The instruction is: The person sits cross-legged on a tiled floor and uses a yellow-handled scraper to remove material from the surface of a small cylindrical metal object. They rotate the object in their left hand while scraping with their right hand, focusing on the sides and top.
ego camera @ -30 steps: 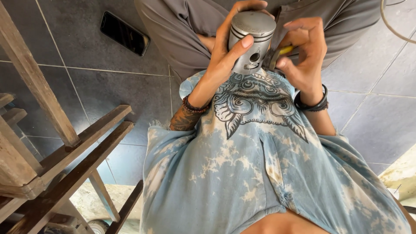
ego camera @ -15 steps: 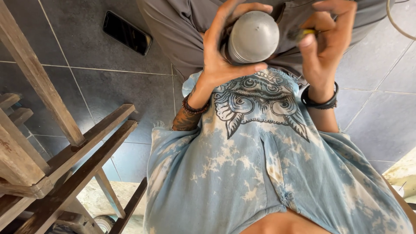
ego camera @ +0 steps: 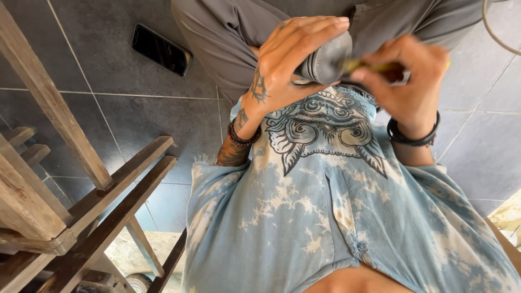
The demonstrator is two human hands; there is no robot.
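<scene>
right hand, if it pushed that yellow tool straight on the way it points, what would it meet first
Most likely the grey metal piston gripped by the left hand. The right hand aims its yellow tool leftward at it; blur hides whether they already touch.

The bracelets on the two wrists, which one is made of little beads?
The bracelet on the left wrist, the tattooed arm holding the grey metal cylinder, is a string of small dark beads. The one on the right wrist is smooth black bands.

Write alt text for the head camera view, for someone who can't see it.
Left hand grips a grey metal piston while the right hand holds a yellow-handled tool against it, above a blue tie-dye shirt. A black phone lies on grey floor tiles.
</scene>
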